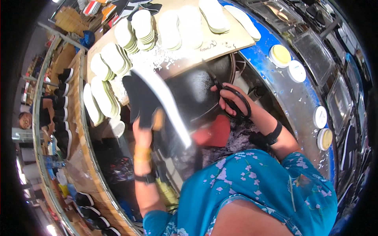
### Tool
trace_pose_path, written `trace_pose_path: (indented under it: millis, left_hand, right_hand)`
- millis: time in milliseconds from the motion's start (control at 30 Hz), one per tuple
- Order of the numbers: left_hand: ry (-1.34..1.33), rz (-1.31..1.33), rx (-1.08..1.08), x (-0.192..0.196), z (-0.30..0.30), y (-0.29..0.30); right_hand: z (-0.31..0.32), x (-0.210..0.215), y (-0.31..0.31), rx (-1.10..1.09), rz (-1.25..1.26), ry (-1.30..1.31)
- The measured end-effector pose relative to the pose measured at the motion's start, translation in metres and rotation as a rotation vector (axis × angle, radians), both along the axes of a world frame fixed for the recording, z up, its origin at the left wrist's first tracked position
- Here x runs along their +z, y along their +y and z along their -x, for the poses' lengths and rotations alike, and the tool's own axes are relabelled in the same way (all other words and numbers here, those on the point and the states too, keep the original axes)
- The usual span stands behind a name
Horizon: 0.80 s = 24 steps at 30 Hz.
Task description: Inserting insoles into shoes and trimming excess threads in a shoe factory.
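My left hand (142,131) holds a black shoe upper with a white sole edge (157,98), lifted in front of me and tilted. My right hand (232,103) grips black-handled scissors (236,104), whose blades point up toward the shoe's far end near the bench edge. Both hands hang above a dark round tub (201,92). A black band sits on each wrist.
Stacks of white insoles (141,25) cover a brown board (220,41) ahead, with white scraps strewn on it. Round lidded tins (280,55) sit on the blue metal bench at right. A rack of black shoes (63,114) runs along the left. A red piece (214,133) lies under my right hand.
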<state>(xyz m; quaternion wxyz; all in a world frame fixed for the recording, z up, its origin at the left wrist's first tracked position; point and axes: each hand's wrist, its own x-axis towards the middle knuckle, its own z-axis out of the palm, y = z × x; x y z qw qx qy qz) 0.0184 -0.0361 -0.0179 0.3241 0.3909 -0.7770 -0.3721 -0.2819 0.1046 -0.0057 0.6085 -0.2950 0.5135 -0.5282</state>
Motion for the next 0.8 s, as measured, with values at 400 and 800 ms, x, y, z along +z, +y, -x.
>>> trace_pose_path:
  millis: [400,800]
  left_hand:
    - [0.727,-0.992,0.139,0.029,-0.067,0.066]
    - [0.176,-0.520,-0.162,0.029,-0.055,0.081]
  right_hand:
    - [-0.068,0.023,-0.044,-0.003,0.580,0.903]
    - [-0.078,0.007,-0.037,0.096,0.202,0.791]
